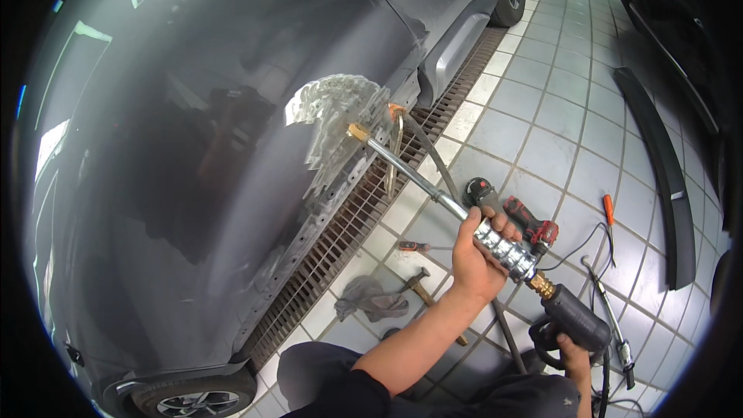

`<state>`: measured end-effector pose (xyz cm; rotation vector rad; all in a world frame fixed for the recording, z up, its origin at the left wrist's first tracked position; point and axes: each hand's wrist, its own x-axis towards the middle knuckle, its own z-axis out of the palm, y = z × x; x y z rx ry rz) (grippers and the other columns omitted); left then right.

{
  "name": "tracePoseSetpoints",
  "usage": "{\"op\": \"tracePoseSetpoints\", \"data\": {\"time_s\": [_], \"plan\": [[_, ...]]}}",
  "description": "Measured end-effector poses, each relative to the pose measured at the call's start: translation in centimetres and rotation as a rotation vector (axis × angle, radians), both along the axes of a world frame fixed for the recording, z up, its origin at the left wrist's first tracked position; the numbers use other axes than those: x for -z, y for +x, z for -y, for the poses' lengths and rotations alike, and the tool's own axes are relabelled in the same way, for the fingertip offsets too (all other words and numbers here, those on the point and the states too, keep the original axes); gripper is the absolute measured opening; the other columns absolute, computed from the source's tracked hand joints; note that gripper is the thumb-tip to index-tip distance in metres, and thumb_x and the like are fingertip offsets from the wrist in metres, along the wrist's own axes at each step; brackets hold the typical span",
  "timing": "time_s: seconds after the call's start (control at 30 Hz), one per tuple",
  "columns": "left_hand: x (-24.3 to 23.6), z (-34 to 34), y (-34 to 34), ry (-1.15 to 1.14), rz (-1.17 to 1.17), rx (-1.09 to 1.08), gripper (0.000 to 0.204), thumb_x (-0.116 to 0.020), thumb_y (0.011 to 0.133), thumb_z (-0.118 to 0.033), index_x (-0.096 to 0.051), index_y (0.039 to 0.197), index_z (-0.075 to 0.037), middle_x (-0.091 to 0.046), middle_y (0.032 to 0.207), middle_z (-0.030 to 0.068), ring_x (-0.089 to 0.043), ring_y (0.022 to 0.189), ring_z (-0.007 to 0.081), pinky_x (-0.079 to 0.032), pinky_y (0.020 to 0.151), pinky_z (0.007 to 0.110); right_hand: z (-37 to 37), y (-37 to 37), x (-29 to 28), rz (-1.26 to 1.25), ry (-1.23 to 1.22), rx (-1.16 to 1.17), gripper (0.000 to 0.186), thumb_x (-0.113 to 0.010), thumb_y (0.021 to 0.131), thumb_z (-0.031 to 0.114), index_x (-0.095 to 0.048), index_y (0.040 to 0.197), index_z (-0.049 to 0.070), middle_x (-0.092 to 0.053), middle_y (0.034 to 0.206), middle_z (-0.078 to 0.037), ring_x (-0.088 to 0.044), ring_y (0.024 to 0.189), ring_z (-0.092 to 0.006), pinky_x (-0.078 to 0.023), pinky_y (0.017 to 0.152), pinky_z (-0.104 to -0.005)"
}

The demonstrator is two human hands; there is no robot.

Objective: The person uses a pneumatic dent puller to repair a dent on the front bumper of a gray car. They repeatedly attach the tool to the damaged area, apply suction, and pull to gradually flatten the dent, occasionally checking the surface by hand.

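Note:
My left hand [481, 251] grips the ribbed silver sliding weight on the long shaft of a slide-hammer tool [398, 166]. My right hand [573, 352] is closed on its black pistol handle [580, 317] at the lower right. The brass tip [357, 131] is at the bare sanded metal patch [325, 108] on a grey car's lower panel [217, 162]; whether it touches is unclear. Beside the patch, an orange-topped clamp [396, 111] with a thick cable sits at the sill edge.
A drain grate [316, 255] runs under the sill. On the tiled floor lie a grinder [480, 193], red-black drill [530, 220], two screwdrivers [608, 209], hammer [424, 290], rag [371, 303], metal bar tool [619, 340] and long black trim piece [658, 170]. A dark car stands right.

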<state>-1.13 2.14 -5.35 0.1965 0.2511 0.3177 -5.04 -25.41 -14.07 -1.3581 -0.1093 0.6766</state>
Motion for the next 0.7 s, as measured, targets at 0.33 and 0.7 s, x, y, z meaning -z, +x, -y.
{"op": "tracePoseSetpoints", "data": {"time_s": [0.33, 0.7], "plan": [[-0.5, -0.1, 0.2, 0.048, -0.134, 0.005, 0.023, -0.055, 0.094, -0.034, -0.050, 0.091, -0.012, -0.053, 0.081, 0.0007, -0.053, 0.081, 0.0163, -0.045, 0.084, 0.036, -1.3, 0.0, 0.5, -0.055, 0.278, 0.043, 0.052, -0.078, 0.075, 0.036, -0.057, 0.109, 0.002, -0.063, 0.080, -0.011, -0.061, 0.073, -0.0224, -0.049, 0.068, -0.0353], [-0.4, -0.6, -1.0, -0.013, -0.041, 0.070, 0.016, -0.052, 0.093, -0.026, -0.048, 0.086, -0.012, -0.047, 0.073, 0.0003, -0.049, 0.073, 0.0159, -0.046, 0.082, 0.038, 0.3, -1.6, -0.2, 0.005, 0.007, 0.006, 0.041, -0.073, 0.081, 0.031, -0.062, 0.107, 0.002, -0.064, 0.093, -0.006, -0.059, 0.089, -0.0179, -0.046, 0.083, -0.0330]]}}
